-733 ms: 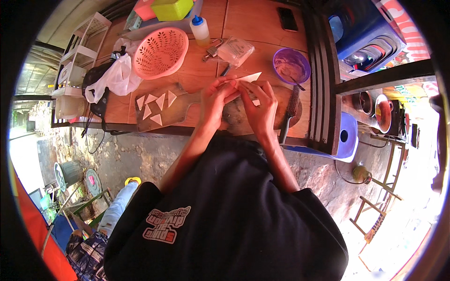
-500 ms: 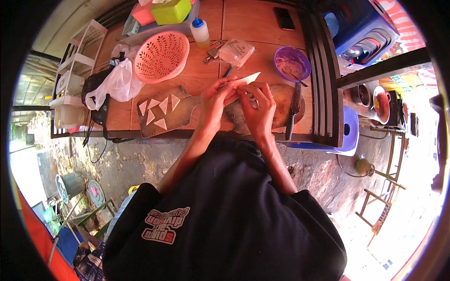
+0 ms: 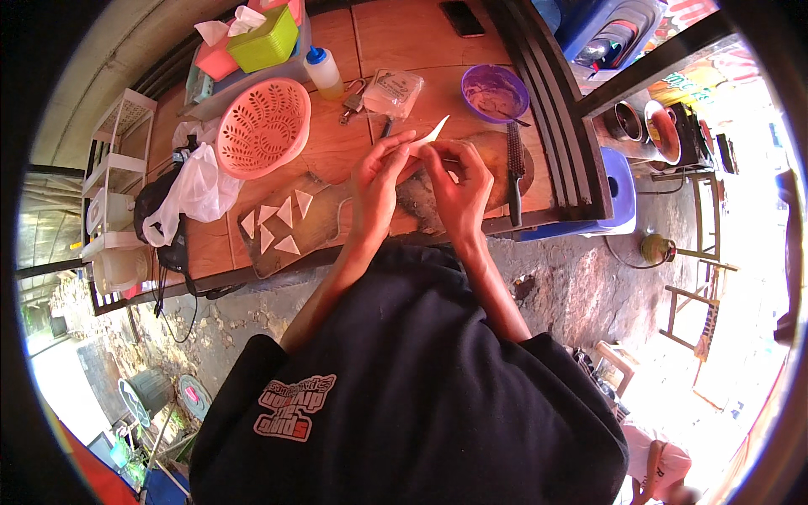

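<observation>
Left hand [image 3: 376, 181] and right hand [image 3: 460, 185] nearly meet above the wooden worktop [image 3: 341, 42], fingers bent inward and narrowed on a thin white piece [image 3: 434, 133] held between them. Exact fingertip contact hard to make out; the near end is covered by the fingers. Long axis of the piece runs obliquely, away from the person and to their right; the free end tapers to a sharp point on that far side, with a slight curve along it. Looks smooth, pale, sheet-thin.

Beneath the right hand, a round board [image 3: 495, 151], dark and stained. On its right side, a knife [image 3: 515, 172]: black handle toward the person, pitted-looking blade pointing away. Beyond the board, a purple bowl [image 3: 523, 104], round, with a pinkish, pasty mass inside.

To the left hand's left, a worn rectangular board [image 3: 316, 230] bears flat white triangles [image 3: 286, 212], corners pointing various ways. Past it, a salmon-pink plastic basket [image 3: 296, 118], its wall pierced in a leaf-like pattern.
</observation>
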A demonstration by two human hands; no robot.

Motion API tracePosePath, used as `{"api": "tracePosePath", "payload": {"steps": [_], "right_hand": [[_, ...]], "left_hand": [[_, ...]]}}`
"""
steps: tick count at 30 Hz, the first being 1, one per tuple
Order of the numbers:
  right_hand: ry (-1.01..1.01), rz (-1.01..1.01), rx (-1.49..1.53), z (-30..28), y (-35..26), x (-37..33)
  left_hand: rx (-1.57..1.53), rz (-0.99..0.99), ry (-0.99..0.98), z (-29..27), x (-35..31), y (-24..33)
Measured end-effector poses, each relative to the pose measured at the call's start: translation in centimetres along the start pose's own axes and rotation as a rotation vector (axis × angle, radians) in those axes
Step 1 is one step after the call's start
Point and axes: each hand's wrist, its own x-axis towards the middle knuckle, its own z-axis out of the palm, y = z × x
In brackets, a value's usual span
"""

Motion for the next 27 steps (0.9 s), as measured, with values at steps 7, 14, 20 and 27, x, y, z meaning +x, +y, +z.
{"api": "tracePosePath", "payload": {"steps": [7, 14, 20, 27], "right_hand": [[-0.037, 0.117, 0.074, -0.5, -0.4, -0.3], [-0.062, 0.060, 0.097, -0.7, -0.6, -0.4], [-0.070, 0.090, 0.103, -0.9, -0.8, -0.3], [-0.039, 0.089, 0.081, -0.6, -0.4, -0.4]], "left_hand": [[0.049, -0.021, 0.012, -0.2, -0.6, 1.0], [0.025, 0.004, 0.007, -0.1, -1.1, 1.0], [0.056, -0.019, 0.016, -0.2, -1.1, 0.9], [0.067, -0.021, 0.016, -0.5, -1.3, 0.8]]}}
